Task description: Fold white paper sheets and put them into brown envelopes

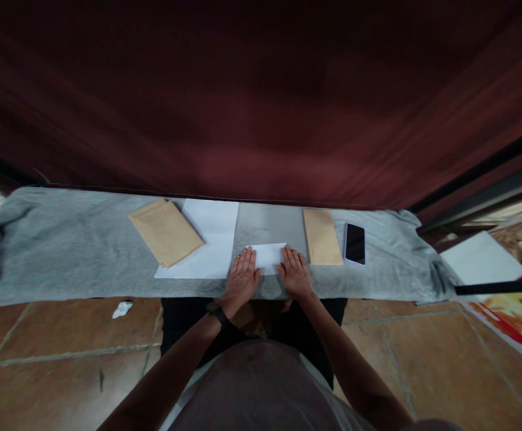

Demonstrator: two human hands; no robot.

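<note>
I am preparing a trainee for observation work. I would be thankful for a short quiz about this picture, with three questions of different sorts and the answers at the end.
1. Multiple choice: Which thing do the left hand and the right hand both touch?
A) the phone
B) the small white paper
C) the single brown piece

2. True or false: The dark wristband is worn on the left wrist.

3. Short answer: What lies partly under the brown stack on the person's left?

Key: 1. B. 2. True. 3. The large white sheet.
</note>
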